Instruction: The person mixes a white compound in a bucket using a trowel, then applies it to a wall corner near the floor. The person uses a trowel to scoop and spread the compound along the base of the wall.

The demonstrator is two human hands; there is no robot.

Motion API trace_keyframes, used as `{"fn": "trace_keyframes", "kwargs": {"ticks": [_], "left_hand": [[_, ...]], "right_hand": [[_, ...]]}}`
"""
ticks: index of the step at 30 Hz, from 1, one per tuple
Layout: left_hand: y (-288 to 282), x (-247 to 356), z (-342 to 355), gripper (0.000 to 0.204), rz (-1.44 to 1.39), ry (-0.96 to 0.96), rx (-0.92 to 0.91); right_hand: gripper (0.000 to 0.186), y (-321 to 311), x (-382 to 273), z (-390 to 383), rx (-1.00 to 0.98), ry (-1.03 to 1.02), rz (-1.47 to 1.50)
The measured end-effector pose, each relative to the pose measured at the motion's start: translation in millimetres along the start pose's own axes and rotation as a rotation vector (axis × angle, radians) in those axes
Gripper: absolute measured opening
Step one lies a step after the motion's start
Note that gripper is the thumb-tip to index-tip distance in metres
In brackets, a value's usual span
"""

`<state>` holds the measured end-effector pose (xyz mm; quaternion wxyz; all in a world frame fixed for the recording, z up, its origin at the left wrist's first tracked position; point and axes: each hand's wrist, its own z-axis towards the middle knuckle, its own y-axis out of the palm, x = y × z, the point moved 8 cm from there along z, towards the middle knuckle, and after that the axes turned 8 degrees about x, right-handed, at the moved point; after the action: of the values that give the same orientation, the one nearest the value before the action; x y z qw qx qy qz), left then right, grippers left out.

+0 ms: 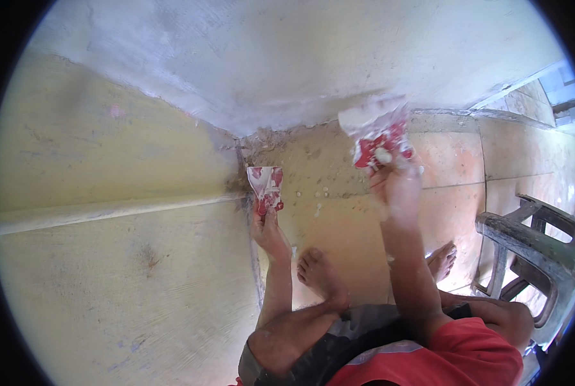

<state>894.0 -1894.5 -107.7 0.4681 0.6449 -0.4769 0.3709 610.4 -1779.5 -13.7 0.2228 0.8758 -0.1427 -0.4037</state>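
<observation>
My left hand point(270, 233) is closed around the red handle of a small putty knife point(265, 182), its blade pointing up and smeared with white putty. Farther forward and to the right, my right hand point(395, 186) grips a wider red putty knife point(379, 132). White putty coats much of that blade and the hand's fingers, and motion blurs both slightly. The wide blade overlaps the foot of the whitish wall point(313, 58) in the picture; whether it touches the wall I cannot tell.
A worn grey plastic stool point(525, 235) stands at the right. Along the wall's foot, the tiled floor point(339, 219) has crumbs and putty spots. At the left a yellowish wall point(107, 141) carries a raised ledge point(120, 211). My bare feet rest on the floor below my hands.
</observation>
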Motion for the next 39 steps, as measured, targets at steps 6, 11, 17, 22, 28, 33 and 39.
{"fn": "trace_keyframes", "kwargs": {"ticks": [6, 11, 17, 22, 28, 33, 39], "left_hand": [[1, -7, 0, 0.044, -0.040, -0.055, 0.039], [-11, -16, -1, 0.041, -0.028, -0.090, 0.102], [-17, -13, -3, 0.037, -0.089, -0.102, 0.122], [-12, -9, 3, 0.035, -0.110, -0.101, 0.000], [24, 21, -1, 0.028, -0.143, -0.216, -0.174], [52, 50, -1, 0.035, -0.081, -0.424, -0.257], [84, 66, -24, 0.045, -0.057, -0.622, -0.468]], "right_hand": [[0.015, -41, 172, 64, 0.296, 0.382, -0.208], [0.017, 22, 191, 85, 0.317, 0.510, 0.143], [0.013, 73, 110, 53, 0.255, 0.411, 0.130], [0.020, 85, -9, -2, -0.195, 0.181, 0.295], [0.030, -10, -11, -6, -0.399, 0.103, 0.186], [0.033, -14, 5, 17, -0.667, -0.042, 0.039], [0.036, 16, -24, -41, -1.194, -0.836, -0.593]]}}
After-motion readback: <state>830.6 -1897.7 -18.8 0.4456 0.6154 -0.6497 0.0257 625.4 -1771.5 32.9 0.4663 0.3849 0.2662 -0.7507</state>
